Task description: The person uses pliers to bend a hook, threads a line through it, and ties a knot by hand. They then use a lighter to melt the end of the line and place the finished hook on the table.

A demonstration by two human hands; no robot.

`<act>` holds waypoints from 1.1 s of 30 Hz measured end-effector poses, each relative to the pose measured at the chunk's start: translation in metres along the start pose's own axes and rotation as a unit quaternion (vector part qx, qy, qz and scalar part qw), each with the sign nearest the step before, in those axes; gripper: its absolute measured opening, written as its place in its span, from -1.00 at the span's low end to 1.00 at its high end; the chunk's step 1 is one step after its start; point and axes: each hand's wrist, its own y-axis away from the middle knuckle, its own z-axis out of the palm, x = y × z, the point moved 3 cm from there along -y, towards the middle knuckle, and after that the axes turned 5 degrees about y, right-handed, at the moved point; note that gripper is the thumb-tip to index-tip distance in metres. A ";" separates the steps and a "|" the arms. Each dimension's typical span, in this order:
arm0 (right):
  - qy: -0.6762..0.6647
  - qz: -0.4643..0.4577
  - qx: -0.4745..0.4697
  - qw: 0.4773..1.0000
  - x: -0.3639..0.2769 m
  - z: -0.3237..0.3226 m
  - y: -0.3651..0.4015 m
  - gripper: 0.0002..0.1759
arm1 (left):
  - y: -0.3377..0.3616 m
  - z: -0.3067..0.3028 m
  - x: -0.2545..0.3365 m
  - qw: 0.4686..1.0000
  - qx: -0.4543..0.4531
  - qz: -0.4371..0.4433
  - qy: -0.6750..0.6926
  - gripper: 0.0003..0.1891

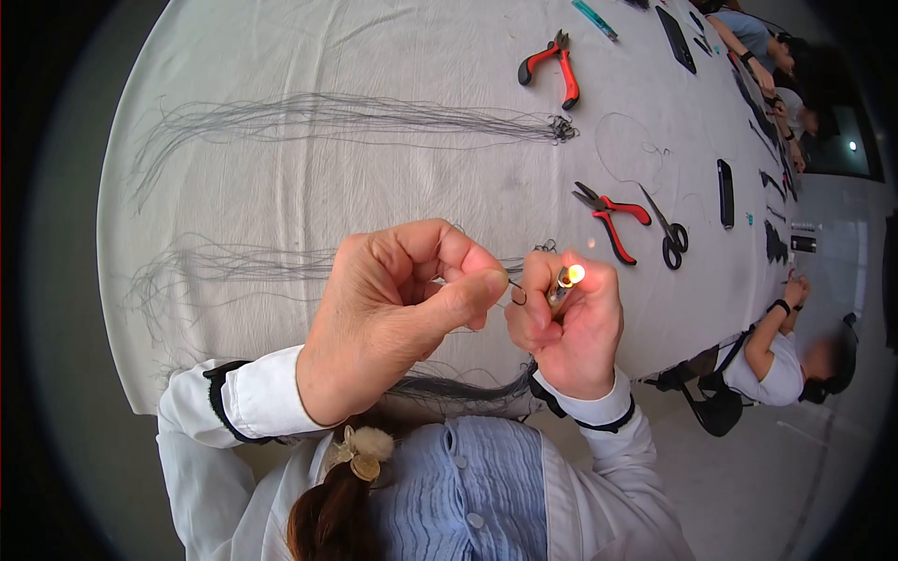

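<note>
My left hand (393, 309) is closed in a pinch between thumb and forefinger on a thin dark thread (518, 297), whose small curl sticks out past the fingertips. Close beside it on the right, my right hand (585, 332) is wrapped round a lighter (558, 295). A bright flame (576, 274) burns at the lighter's top, a little to the right of the thread. Behind both hands, a bundle of long dark threads (234, 260) lies across the cloth, partly hidden by my left hand.
On the white tablecloth (421, 196) lie a second thread bundle (374, 122), red-handled pliers (613, 220), red-handled cutters (554, 70), black scissors (669, 232), a teal tube-like item (596, 19) and dark phones (726, 194). A dark strand bundle (458, 388) hangs near my lap. Other people sit along the right edge.
</note>
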 end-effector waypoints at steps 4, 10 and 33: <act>0.008 -0.006 0.000 1.000 0.000 0.001 0.000 -0.46 | 0.001 0.000 0.001 1.000 0.000 -0.020 -0.002 -0.91; 0.037 0.000 0.012 0.999 0.002 0.006 0.000 -0.48 | 0.002 0.001 0.001 0.999 -0.019 -0.040 0.011 -0.90; 0.028 0.004 0.000 1.000 0.005 0.010 0.002 -0.47 | 0.005 0.003 -0.001 0.995 -0.051 -0.062 0.066 -0.88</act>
